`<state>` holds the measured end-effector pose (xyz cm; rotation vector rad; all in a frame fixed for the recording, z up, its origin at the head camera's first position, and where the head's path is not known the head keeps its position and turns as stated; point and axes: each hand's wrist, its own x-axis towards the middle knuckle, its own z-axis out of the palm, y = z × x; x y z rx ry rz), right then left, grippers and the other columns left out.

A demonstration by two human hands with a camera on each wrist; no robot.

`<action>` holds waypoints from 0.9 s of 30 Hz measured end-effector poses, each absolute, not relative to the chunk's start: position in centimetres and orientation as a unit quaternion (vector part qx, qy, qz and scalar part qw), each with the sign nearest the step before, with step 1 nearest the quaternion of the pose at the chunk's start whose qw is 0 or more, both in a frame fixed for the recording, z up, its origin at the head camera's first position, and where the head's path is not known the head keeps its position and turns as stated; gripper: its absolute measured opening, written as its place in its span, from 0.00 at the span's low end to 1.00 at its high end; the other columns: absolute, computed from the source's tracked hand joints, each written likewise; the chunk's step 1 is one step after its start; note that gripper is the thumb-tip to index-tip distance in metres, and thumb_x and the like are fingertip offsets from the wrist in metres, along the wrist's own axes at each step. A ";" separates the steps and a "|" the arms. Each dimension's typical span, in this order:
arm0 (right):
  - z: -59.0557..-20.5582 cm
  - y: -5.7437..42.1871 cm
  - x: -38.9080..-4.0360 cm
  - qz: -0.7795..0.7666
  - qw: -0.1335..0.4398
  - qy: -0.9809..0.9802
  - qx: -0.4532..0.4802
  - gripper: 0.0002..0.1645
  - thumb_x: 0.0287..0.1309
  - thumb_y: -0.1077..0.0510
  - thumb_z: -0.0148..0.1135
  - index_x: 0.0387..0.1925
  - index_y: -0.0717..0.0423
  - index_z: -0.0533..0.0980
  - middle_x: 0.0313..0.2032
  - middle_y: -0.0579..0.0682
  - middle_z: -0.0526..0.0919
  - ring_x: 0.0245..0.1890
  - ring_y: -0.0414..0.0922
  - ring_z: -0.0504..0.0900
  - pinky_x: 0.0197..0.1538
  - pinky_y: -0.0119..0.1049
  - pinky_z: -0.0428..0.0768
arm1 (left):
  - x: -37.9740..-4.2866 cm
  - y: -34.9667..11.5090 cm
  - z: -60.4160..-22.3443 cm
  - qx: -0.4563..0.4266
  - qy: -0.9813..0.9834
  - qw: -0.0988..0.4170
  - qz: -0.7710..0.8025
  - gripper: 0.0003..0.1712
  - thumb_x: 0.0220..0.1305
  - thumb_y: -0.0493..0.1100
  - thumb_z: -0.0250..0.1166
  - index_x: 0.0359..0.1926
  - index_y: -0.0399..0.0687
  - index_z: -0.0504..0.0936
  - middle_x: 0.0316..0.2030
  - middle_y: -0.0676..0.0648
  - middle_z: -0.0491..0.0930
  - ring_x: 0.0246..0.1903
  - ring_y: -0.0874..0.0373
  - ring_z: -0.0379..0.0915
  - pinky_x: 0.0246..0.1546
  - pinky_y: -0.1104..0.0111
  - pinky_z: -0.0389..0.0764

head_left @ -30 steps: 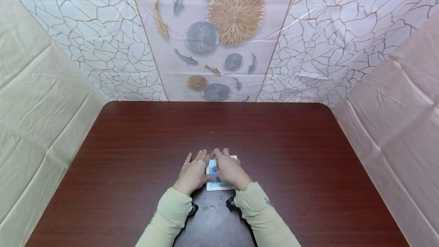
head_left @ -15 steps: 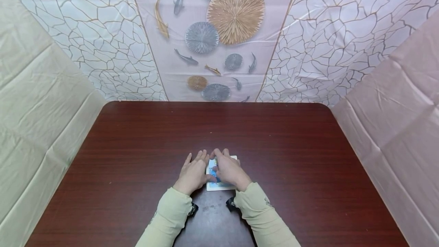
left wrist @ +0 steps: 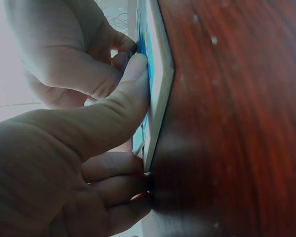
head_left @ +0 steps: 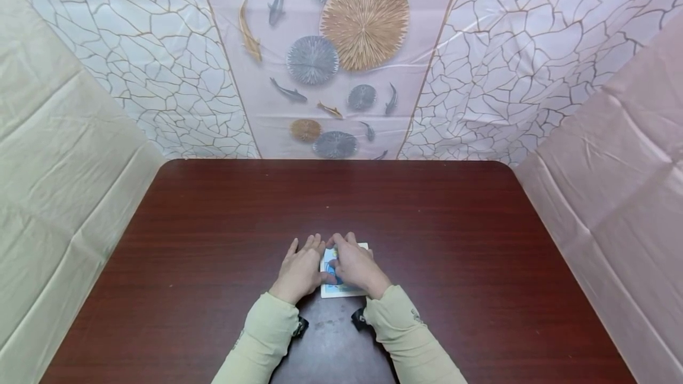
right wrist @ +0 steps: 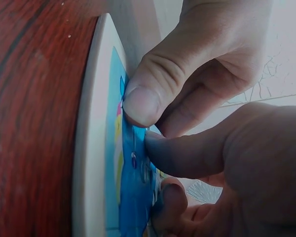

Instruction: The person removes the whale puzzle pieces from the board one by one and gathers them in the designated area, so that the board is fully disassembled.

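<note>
A small flat board (head_left: 344, 291) with a white border, a blue cartoon picture and thin seams like a puzzle's lies near the table's front. My left hand (head_left: 300, 268) is at its left side, fingers spread on the table, thumb resting on the picture. In the left wrist view, a thin corner (left wrist: 138, 146) of something stands slightly raised at the board's edge. Over the board's right part lies my right hand (head_left: 358, 264). Its thumb (right wrist: 187, 153) and curled index finger (right wrist: 172, 200) touch the blue picture; I cannot tell whether they pinch a loose piece.
The dark red-brown table (head_left: 453, 242) spreads around both hands. Patterned cloth (head_left: 533, 76) hangs behind it, with plain pale cloth (head_left: 69, 194) along the sides. Black straps (head_left: 301, 326) are at the wrists beside light sleeves (head_left: 256, 336).
Both hands and the board keep almost the same place. The whole head view has shifted very slightly.
</note>
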<state>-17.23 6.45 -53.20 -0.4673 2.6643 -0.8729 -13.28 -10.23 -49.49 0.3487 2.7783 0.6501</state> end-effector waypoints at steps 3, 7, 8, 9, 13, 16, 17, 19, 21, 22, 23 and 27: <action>-53.3 6.5 -17.2 -0.303 0.149 0.927 -0.162 0.21 0.73 0.67 0.64 0.63 0.49 0.77 0.50 0.54 0.77 0.36 0.46 0.78 0.63 0.66 0.79 | -13.1 -10.2 -49.1 0.119 0.957 0.137 0.226 0.51 0.68 0.51 0.81 0.82 0.32 0.70 0.86 0.33 0.62 0.88 0.40 0.56 0.92 0.40 0.49; -53.3 6.6 -17.2 -0.307 0.148 0.926 -0.160 0.22 0.72 0.67 0.65 0.62 0.48 0.76 0.50 0.54 0.77 0.37 0.47 0.79 0.63 0.66 0.78 | -13.3 -10.3 -49.6 0.119 0.956 0.138 0.232 0.53 0.68 0.53 0.82 0.83 0.33 0.69 0.87 0.34 0.61 0.89 0.41 0.54 0.92 0.41 0.48; -53.3 6.6 -17.2 -0.309 0.148 0.926 -0.160 0.21 0.73 0.67 0.65 0.62 0.47 0.76 0.50 0.53 0.77 0.38 0.48 0.79 0.63 0.66 0.77 | -13.3 -10.3 -49.6 0.119 0.956 0.137 0.232 0.54 0.67 0.53 0.82 0.83 0.33 0.69 0.87 0.34 0.61 0.89 0.41 0.55 0.92 0.41 0.48; -53.3 6.7 -17.2 -0.311 0.147 0.925 -0.161 0.21 0.73 0.66 0.66 0.61 0.47 0.75 0.51 0.53 0.77 0.39 0.48 0.80 0.63 0.65 0.77 | -13.3 -10.3 -49.6 0.119 0.955 0.136 0.233 0.54 0.67 0.54 0.82 0.83 0.33 0.69 0.86 0.34 0.61 0.89 0.41 0.55 0.92 0.41 0.48; -53.5 6.8 -17.3 -0.320 0.140 0.922 -0.167 0.19 0.74 0.64 0.68 0.59 0.45 0.74 0.51 0.53 0.78 0.45 0.50 0.82 0.61 0.65 0.78 | -13.4 -10.3 -49.6 0.122 0.959 0.130 0.220 0.52 0.68 0.54 0.82 0.82 0.32 0.70 0.85 0.33 0.64 0.88 0.40 0.57 0.91 0.40 0.51; -53.7 6.9 -17.3 -0.324 0.133 0.921 -0.172 0.18 0.75 0.63 0.67 0.59 0.44 0.74 0.50 0.52 0.77 0.46 0.50 0.82 0.62 0.66 0.78 | -13.3 -10.3 -49.6 0.119 0.959 0.128 0.222 0.52 0.67 0.53 0.82 0.82 0.32 0.71 0.85 0.33 0.64 0.88 0.40 0.57 0.91 0.39 0.51; -53.9 6.9 -17.3 -0.326 0.130 0.921 -0.172 0.17 0.76 0.62 0.67 0.59 0.44 0.74 0.49 0.51 0.77 0.45 0.49 0.82 0.61 0.66 0.78 | -13.3 -10.3 -49.6 0.119 0.959 0.127 0.223 0.52 0.68 0.53 0.82 0.81 0.32 0.71 0.85 0.32 0.64 0.88 0.40 0.58 0.91 0.39 0.51; -54.2 7.0 -17.4 -0.329 0.125 0.920 -0.170 0.16 0.77 0.61 0.67 0.58 0.44 0.74 0.46 0.48 0.77 0.43 0.46 0.80 0.59 0.62 0.77 | -13.1 -10.2 -49.3 0.116 0.957 0.126 0.234 0.52 0.66 0.52 0.82 0.81 0.30 0.71 0.85 0.32 0.64 0.88 0.39 0.57 0.91 0.39 0.51; -54.6 7.2 -17.5 -0.334 0.117 0.920 -0.168 0.14 0.77 0.60 0.67 0.57 0.44 0.75 0.43 0.45 0.76 0.40 0.44 0.79 0.55 0.55 0.77 | -13.1 -10.2 -49.4 0.119 0.958 0.120 0.230 0.52 0.66 0.52 0.83 0.80 0.30 0.72 0.84 0.31 0.65 0.87 0.38 0.58 0.91 0.39 0.52; -54.8 7.2 -17.5 -0.338 0.112 0.920 -0.166 0.13 0.78 0.60 0.67 0.56 0.44 0.76 0.41 0.44 0.76 0.39 0.42 0.78 0.52 0.51 0.77 | -13.2 -10.3 -49.7 0.119 0.957 0.118 0.235 0.52 0.66 0.52 0.83 0.80 0.31 0.72 0.84 0.31 0.65 0.88 0.39 0.58 0.91 0.39 0.51; -55.0 7.3 -17.6 -0.343 0.108 0.918 -0.165 0.12 0.78 0.59 0.67 0.55 0.44 0.76 0.40 0.43 0.76 0.38 0.41 0.77 0.50 0.48 0.76 | -13.4 -10.3 -50.1 0.120 0.957 0.115 0.236 0.52 0.65 0.53 0.83 0.80 0.31 0.72 0.84 0.32 0.65 0.88 0.39 0.58 0.91 0.39 0.51; -55.2 7.4 -17.7 -0.357 0.092 0.916 -0.158 0.10 0.77 0.60 0.68 0.54 0.48 0.80 0.38 0.41 0.76 0.36 0.39 0.76 0.44 0.39 0.76 | -13.9 -10.6 -51.3 0.120 0.956 0.113 0.245 0.53 0.64 0.54 0.84 0.81 0.32 0.73 0.85 0.33 0.64 0.88 0.40 0.56 0.92 0.39 0.49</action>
